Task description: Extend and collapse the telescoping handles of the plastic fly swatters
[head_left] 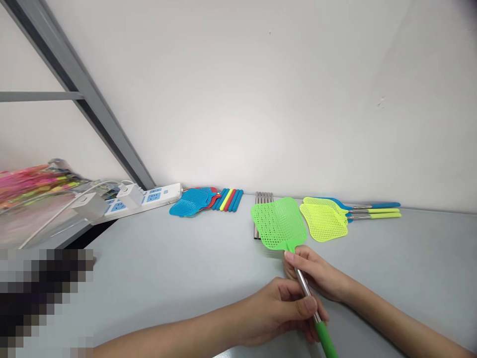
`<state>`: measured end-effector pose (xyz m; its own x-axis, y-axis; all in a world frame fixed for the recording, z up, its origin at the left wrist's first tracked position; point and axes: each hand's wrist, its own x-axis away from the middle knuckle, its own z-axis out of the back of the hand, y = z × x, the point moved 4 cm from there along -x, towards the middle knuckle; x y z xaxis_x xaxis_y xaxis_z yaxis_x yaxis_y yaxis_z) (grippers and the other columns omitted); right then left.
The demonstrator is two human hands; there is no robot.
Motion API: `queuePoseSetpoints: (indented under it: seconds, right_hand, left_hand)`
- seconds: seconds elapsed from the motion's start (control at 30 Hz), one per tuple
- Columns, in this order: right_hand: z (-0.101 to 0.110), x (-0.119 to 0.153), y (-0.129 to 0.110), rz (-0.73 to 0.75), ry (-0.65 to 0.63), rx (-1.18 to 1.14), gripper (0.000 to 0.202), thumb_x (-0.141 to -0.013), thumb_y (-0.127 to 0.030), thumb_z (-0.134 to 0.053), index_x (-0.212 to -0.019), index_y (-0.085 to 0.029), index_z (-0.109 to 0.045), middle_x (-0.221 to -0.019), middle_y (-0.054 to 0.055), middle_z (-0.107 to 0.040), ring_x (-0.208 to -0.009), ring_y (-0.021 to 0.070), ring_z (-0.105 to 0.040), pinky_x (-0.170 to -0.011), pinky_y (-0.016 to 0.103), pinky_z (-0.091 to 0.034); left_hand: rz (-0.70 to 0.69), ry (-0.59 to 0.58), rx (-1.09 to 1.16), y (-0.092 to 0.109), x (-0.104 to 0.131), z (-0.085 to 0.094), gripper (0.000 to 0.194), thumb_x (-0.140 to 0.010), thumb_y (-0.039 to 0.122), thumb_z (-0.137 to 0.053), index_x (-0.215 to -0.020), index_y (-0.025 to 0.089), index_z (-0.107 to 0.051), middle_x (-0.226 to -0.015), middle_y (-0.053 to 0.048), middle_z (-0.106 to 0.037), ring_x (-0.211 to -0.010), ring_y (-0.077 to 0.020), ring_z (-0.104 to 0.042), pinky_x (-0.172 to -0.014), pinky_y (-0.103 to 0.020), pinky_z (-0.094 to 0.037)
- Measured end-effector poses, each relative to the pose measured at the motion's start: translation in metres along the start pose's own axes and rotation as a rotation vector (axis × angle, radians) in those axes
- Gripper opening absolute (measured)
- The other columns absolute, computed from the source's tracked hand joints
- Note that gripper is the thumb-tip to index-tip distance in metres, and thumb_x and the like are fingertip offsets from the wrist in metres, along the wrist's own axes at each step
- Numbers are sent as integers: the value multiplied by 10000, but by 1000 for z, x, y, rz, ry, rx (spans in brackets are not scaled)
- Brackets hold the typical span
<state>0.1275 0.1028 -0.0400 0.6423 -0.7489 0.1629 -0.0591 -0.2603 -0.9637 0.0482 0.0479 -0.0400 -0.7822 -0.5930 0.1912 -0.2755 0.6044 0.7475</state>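
Observation:
A green fly swatter (280,223) with a metal shaft and a green grip is held in front of me, its head pointing up and away. My left hand (281,311) is closed round the lower metal shaft, just above the grip. Higher up, my right hand (313,268) pinches the neck where the head meets the shaft. Behind the green head, several metal tubes (264,195) lie side by side, partly hidden. To the right lie yellow fly swatters (324,221) with metal shafts, overlapping a blue fly swatter (385,205).
Left of the tubes lie several coloured grips (228,200) and a pile of blue swatter heads (192,201) with red ones beneath. A white power strip (164,194) with plugged-in adapters (91,206) runs along the table's left edge. A wall (279,99) closes off the back.

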Motion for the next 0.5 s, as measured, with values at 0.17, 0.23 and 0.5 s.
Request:
queuePoseSetpoints:
  seconds: [0.17, 0.23, 0.5]
  right_hand:
    - [-2, -1, -2, 12, -41, -105, 468, -814, -414, -445, -432, -154, -369, -397, -61, -281, -380, 52, -235, -399, 229, -155]
    - [-4, -1, -4, 5, -58, -162, 480, -822, -394, -439, -417, -161, -329, -389, -62, -267, -379, 53, -221, -402, 234, -146]
    - [-9, 1, -6, -83, -125, -76, 478, -792, -428, -477, -439, -158, -301, -404, -87, -190, -369, 33, -127, -394, 236, -63]
  left_hand:
    - [2, 2, 4, 1, 0, 0, 286, -724, 371, -590, -791, 95, -625, -676, -26, -519, -578, -70, -492, -615, -219, -388]
    - [2, 2, 7, 1, 0, 0, 287, -721, 372, -592, -792, 95, -626, -675, -27, -521, -581, -71, -496, -616, -219, -389]
    - [10, -24, -101, -2, 1, 0, 298, -684, 380, -626, -797, 106, -645, -724, -37, -557, -647, -96, -531, -667, -242, -405]
